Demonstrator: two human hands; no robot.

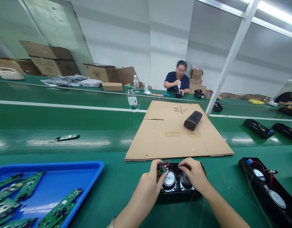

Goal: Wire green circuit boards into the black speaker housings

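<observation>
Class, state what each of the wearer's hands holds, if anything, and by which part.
Left hand: a circuit board, pinched at its left side. Right hand: over the case; whether it pinches anything is unclear.

A black speaker housing (179,198) lay open-side up, two round drivers (169,180) inside; a green circuit board (163,169) with red wire (167,162) was at its left end.

Room over cardboard (160,145), tray (65,177) left, housing (281,188) right
</observation>
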